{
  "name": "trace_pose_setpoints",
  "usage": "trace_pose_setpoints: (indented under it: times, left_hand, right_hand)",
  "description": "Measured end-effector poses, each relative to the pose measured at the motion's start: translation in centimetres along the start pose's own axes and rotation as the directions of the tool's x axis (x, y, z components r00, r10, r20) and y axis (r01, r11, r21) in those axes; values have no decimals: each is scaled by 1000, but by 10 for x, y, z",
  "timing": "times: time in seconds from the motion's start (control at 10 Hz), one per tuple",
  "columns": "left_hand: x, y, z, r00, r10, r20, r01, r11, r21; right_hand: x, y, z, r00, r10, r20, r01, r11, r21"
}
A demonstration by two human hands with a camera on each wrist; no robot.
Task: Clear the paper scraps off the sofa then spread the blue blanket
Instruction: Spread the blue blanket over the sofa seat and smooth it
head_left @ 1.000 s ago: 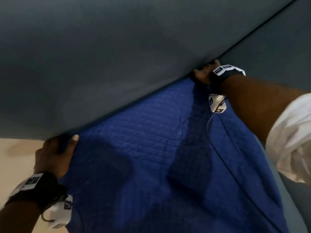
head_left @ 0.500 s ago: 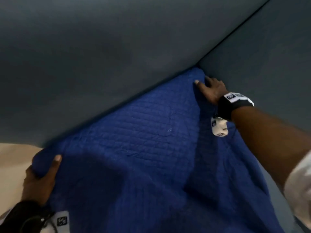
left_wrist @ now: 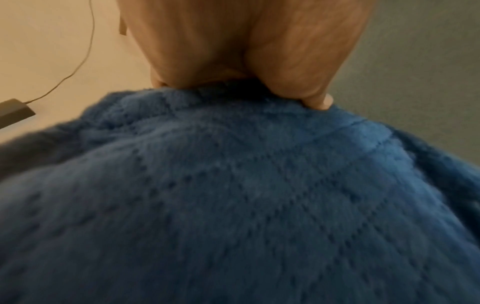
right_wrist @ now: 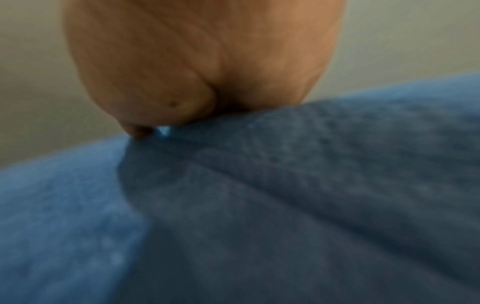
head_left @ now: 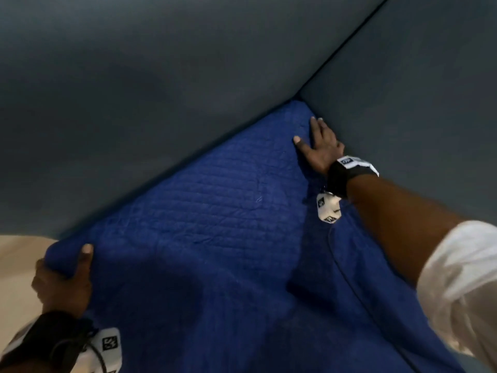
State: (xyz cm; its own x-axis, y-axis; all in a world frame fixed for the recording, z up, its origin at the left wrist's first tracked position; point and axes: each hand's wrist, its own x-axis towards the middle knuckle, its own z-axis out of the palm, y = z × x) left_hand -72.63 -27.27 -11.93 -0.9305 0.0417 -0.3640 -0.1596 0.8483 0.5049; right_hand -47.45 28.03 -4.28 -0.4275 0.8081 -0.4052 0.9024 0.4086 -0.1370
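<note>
The blue blanket point(head_left: 215, 238) lies across the sofa point(head_left: 161, 90) seat, tight against the backrest. Now the left hand point(head_left: 63, 281) grips its left edge, thumb on top, and the right hand point(head_left: 320, 149) presses flat, fingers straight, at the far corner.

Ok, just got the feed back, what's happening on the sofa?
A person is spreading the blue blanket over the sofa. The left hand grips its edge at the seat's end; the right hand lies flat, fingers straight, pressing it into the sofa's back corner. No paper scraps are in view.
</note>
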Motion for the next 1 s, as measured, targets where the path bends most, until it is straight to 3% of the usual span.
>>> trace_pose_setpoints:
  times: [0.1, 0.2, 0.3, 0.5, 0.7, 0.8, 0.9, 1.0]
  left_hand:
    - [-25, 24, 0, 997, 78, -20, -75, 988, 132]
    - [-65, 53, 9, 985, 173, -22, -162, 951, 262]
    - [-116, 80, 24, 930, 344, 131, -368, 876, 310]
    - [-217, 107, 48, 835, 378, 399, -501, 822, 269]
    - [-313, 98, 61, 627, 412, 661, -684, 697, 215]
    - [-364, 90, 60, 485, 441, 755, -753, 649, 105]
    - [-419, 83, 60, 386, 449, 806, -797, 602, 47]
    - [-481, 75, 58, 318, 414, 853, -821, 570, 30]
  right_hand:
    - [-52, 43, 11, 999, -48, -9, 48, 999, -4]
    - [-107, 89, 19, 999, 35, -13, -35, 999, 9]
    - [-162, 127, 27, 994, 106, -5, -106, 993, 48]
    - [-279, 185, 40, 954, 298, -24, -291, 944, 152]
    - [-402, 239, 58, 930, 357, -88, -327, 912, 248]
    - [-470, 264, 71, 904, 414, -104, -365, 876, 315]
    - [-532, 289, 85, 883, 462, -83, -402, 836, 374]
    - [-589, 318, 96, 869, 490, -74, -421, 808, 412]
